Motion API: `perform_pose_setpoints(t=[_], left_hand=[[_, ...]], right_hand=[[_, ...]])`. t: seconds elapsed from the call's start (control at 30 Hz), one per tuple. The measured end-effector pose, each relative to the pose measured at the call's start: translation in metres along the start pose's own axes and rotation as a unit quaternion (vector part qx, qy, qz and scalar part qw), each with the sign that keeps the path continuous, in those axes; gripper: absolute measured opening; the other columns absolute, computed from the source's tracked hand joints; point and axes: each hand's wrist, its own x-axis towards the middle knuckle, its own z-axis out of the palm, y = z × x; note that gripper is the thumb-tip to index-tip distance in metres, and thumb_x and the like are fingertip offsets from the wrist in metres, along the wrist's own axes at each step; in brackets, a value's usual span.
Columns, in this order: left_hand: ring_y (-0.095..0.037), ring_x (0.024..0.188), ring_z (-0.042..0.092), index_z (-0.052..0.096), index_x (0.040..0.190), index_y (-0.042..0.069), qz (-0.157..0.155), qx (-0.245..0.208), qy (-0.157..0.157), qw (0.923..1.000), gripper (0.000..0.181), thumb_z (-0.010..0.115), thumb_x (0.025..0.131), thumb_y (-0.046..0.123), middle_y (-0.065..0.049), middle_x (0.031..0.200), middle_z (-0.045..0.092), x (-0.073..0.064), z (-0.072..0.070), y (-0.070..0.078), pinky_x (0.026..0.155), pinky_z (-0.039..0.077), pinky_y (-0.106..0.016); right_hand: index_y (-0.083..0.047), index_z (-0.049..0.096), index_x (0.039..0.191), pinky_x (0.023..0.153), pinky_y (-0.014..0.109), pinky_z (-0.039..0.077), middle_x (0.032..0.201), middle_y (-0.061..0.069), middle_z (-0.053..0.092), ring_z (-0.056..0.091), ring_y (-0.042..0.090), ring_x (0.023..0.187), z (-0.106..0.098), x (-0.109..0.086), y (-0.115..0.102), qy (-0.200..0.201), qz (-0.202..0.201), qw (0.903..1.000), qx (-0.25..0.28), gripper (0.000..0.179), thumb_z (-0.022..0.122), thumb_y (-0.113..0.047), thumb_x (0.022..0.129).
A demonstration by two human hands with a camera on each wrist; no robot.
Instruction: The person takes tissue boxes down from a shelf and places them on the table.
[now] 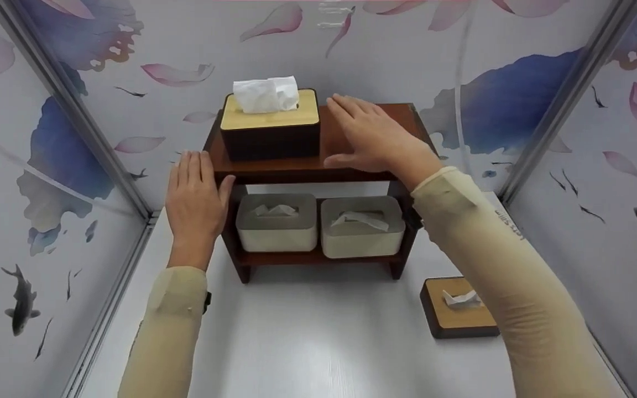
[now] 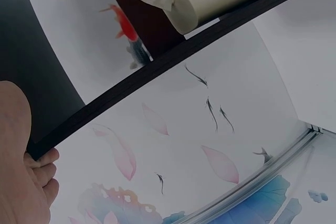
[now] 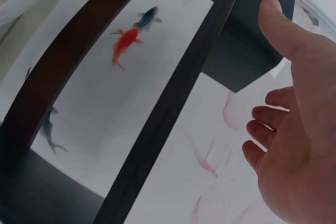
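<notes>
Tissue box (image 1: 271, 130) atop rack (image 1: 285, 167) stands between hands (image 1: 196, 199) (image 1: 376, 138).

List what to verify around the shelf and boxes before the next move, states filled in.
1. Top tissue box upright on the shelf: ok.
2. Left beige box and right beige box on the lower level: ok.
3. Left grip at the shelf's left edge: ok.
4. Right grip free of any held thing: ok.
5. Low box fully visible: not ok, the right sleeve covers part.
6. Top tissue box's fill level: cannot tell, inside hidden.
</notes>
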Motion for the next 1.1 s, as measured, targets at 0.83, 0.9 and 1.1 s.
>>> perform_pose_setpoints(t=[0.83, 0.9, 1.1], left_hand=[[-0.034, 0.145, 0.033, 0.034, 0.149, -0.002, 0.014, -0.002, 0.016, 0.9998, 0.068, 0.037, 0.104, 0.048, -0.022, 0.150, 0.042, 0.000, 0.001, 0.001, 0.123, 0.022, -0.045], [-0.034, 0.145, 0.033, 0.034, 0.148, -0.002, 0.013, -0.002, 0.018, 0.9998, 0.068, 0.037, 0.103, 0.048, -0.022, 0.149, 0.042, 0.000, 0.002, 0.000, 0.123, 0.023, -0.045], [-0.034, 0.144, 0.034, 0.035, 0.147, -0.003, 0.007, 0.001, 0.028, 0.9996, 0.067, 0.039, 0.103, 0.048, -0.022, 0.148, 0.043, 0.000, 0.004, -0.002, 0.122, 0.026, -0.045]], right_hand=[[-0.006, 0.018, 0.156, 0.123, 0.049, 0.022, 0.163, 0.014, 0.020, 0.017, 0.030, 0.152, 0.010, 0.033, -0.024, 0.014, 0.022, 0.9994, -0.024, 0.074, 0.053, -0.039, 0.099], [-0.006, 0.019, 0.155, 0.123, 0.049, 0.022, 0.162, 0.014, 0.021, 0.018, 0.030, 0.152, 0.008, 0.029, -0.022, 0.010, 0.020, 0.9995, -0.024, 0.074, 0.055, -0.038, 0.099], [-0.003, 0.032, 0.147, 0.120, 0.049, 0.027, 0.155, 0.017, 0.034, 0.028, 0.033, 0.147, -0.004, 0.016, -0.013, 0.001, 0.009, 0.9997, -0.025, 0.068, 0.064, -0.032, 0.095]])
